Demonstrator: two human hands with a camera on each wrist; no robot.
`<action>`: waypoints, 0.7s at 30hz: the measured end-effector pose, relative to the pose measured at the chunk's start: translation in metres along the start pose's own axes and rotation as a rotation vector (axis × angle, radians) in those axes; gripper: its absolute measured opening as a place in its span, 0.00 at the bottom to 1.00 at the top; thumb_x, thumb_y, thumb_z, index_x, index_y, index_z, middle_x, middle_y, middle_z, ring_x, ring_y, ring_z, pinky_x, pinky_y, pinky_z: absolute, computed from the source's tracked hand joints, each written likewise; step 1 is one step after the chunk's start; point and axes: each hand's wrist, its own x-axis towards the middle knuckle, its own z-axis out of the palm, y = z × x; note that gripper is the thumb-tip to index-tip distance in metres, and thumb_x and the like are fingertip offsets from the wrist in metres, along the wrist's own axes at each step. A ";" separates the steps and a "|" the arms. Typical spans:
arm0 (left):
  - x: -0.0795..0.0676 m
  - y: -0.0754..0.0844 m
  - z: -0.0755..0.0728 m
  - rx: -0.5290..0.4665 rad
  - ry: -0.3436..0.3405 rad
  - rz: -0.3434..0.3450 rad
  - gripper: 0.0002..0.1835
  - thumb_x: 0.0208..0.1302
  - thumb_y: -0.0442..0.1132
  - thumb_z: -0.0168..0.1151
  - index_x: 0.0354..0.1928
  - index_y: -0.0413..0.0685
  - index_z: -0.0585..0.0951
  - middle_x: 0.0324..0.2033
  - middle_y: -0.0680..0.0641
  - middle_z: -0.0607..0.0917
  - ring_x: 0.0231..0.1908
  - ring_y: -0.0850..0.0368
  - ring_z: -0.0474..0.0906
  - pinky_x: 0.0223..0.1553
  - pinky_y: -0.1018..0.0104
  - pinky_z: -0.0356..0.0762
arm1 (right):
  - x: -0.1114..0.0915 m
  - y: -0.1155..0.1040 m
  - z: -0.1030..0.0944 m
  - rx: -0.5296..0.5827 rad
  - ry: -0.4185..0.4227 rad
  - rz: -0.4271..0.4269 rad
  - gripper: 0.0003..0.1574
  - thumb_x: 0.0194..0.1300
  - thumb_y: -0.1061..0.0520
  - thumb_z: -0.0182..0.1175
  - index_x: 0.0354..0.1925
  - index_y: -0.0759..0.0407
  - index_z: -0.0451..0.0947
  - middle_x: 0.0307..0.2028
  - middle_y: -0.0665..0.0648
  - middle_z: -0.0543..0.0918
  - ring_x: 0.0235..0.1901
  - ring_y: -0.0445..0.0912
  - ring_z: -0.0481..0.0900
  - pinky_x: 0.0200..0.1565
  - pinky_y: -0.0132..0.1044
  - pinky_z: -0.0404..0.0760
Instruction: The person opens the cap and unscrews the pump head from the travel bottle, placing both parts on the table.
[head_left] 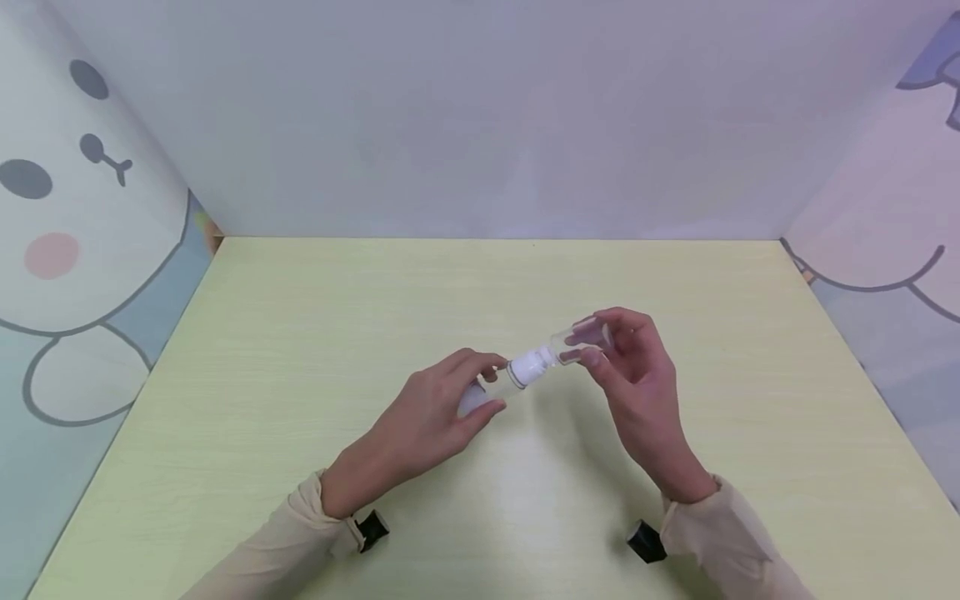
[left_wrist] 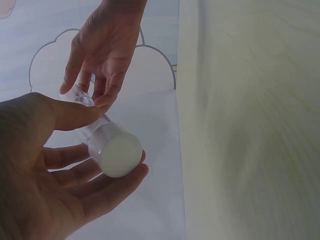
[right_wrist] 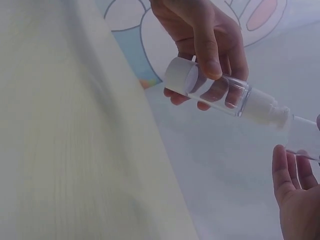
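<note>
My left hand (head_left: 438,408) grips a small clear pump bottle (right_wrist: 225,94), thumb on one side and fingers on the other. The bottle has a white pump top (head_left: 531,365) and a thick white base (left_wrist: 121,155). It lies tilted in the air above the table, top pointing up and to the right. With thumb and fingertips my right hand (head_left: 645,392) holds a clear cap (head_left: 579,340) in line with the bottle. The cap's mouth is at the tip of the nozzle (right_wrist: 280,116); I cannot tell whether they touch.
Below the hands is a pale wood-grain table (head_left: 337,308). A plain light wall (head_left: 487,125) rises behind it, with cartoon-printed panels (head_left: 82,242) at both sides. Black devices (head_left: 647,542) sit at the sleeves by both wrists.
</note>
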 end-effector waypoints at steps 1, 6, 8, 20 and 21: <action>0.000 0.000 0.000 0.001 -0.001 -0.002 0.23 0.65 0.40 0.74 0.60 0.48 0.81 0.46 0.52 0.86 0.38 0.62 0.83 0.37 0.71 0.81 | 0.001 0.000 -0.001 -0.002 0.005 0.000 0.24 0.72 0.75 0.56 0.63 0.67 0.67 0.52 0.59 0.81 0.52 0.52 0.84 0.55 0.44 0.88; 0.000 0.001 0.000 0.002 -0.005 -0.008 0.23 0.65 0.40 0.74 0.60 0.49 0.80 0.46 0.53 0.85 0.38 0.62 0.83 0.37 0.71 0.81 | 0.003 0.002 -0.006 -0.030 0.025 0.002 0.25 0.71 0.75 0.57 0.63 0.66 0.68 0.52 0.58 0.82 0.53 0.51 0.83 0.56 0.43 0.87; 0.000 0.001 -0.001 0.002 -0.004 -0.008 0.23 0.65 0.40 0.74 0.60 0.49 0.80 0.46 0.53 0.85 0.39 0.62 0.83 0.38 0.71 0.81 | 0.005 0.003 -0.009 -0.055 0.028 0.000 0.26 0.70 0.76 0.58 0.63 0.67 0.68 0.53 0.58 0.82 0.53 0.50 0.83 0.56 0.41 0.87; 0.000 0.000 -0.002 -0.001 0.003 -0.002 0.22 0.66 0.40 0.74 0.60 0.49 0.80 0.46 0.53 0.85 0.39 0.62 0.83 0.38 0.71 0.82 | 0.011 0.018 -0.024 -0.407 0.015 0.044 0.27 0.67 0.72 0.65 0.62 0.66 0.70 0.50 0.61 0.78 0.50 0.44 0.82 0.52 0.28 0.85; 0.000 0.000 -0.002 0.000 0.002 -0.002 0.22 0.66 0.40 0.74 0.60 0.49 0.80 0.46 0.53 0.85 0.39 0.62 0.83 0.38 0.71 0.81 | 0.011 0.019 -0.024 -0.447 0.018 0.049 0.28 0.67 0.72 0.66 0.61 0.66 0.70 0.50 0.61 0.78 0.49 0.43 0.82 0.52 0.28 0.85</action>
